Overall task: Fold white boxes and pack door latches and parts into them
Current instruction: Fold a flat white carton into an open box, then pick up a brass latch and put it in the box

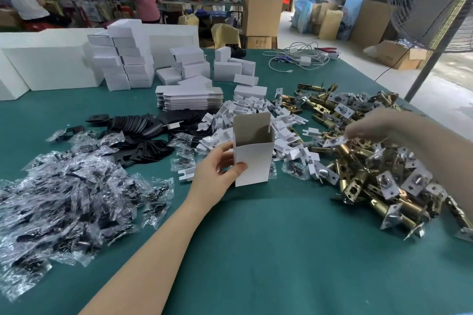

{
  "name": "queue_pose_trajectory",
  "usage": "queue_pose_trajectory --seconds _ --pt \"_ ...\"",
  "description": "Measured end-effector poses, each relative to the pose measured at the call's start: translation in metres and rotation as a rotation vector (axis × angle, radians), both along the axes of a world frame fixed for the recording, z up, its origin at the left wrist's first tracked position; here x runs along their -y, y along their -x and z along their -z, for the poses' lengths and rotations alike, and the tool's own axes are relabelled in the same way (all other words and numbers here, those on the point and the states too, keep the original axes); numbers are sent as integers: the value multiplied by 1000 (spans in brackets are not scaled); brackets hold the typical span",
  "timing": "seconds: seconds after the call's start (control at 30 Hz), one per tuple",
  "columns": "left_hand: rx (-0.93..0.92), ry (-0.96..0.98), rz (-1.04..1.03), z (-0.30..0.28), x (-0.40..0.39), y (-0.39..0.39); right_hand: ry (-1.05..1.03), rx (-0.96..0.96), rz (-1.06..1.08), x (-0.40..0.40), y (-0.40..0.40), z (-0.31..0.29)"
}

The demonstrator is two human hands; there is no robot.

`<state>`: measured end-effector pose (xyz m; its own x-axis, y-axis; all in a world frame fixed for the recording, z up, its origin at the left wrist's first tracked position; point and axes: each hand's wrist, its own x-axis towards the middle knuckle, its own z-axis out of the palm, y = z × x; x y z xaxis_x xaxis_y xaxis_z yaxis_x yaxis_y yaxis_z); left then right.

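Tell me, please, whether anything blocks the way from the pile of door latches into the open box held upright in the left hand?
Nothing visible does. The white box stands upright in the left hand, top flap up, mouth open. The right hand is over the latch pile.

This is a packing workshop or small factory floor. A green-covered desk [268,238] carries heaps of brass door latches [363,171], bagged parts [71,186] and stacked white boxes [128,64]; cardboard cartons [261,15] stand on the concrete floor [440,89], and other workers stand at a cluttered bench [179,4].
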<state>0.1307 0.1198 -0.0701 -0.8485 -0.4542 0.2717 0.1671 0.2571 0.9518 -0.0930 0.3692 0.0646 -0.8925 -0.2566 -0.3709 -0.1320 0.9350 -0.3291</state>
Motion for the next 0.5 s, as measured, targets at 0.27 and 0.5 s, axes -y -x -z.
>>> queue_pose_trajectory --seconds 0.27,0.5 --pt "7 14 -5 -1 0 -1 173 -470 -232 16 -25 -6" --pt "7 -5 -4 0 -1 -1 27 -396 -295 30 -33 49"
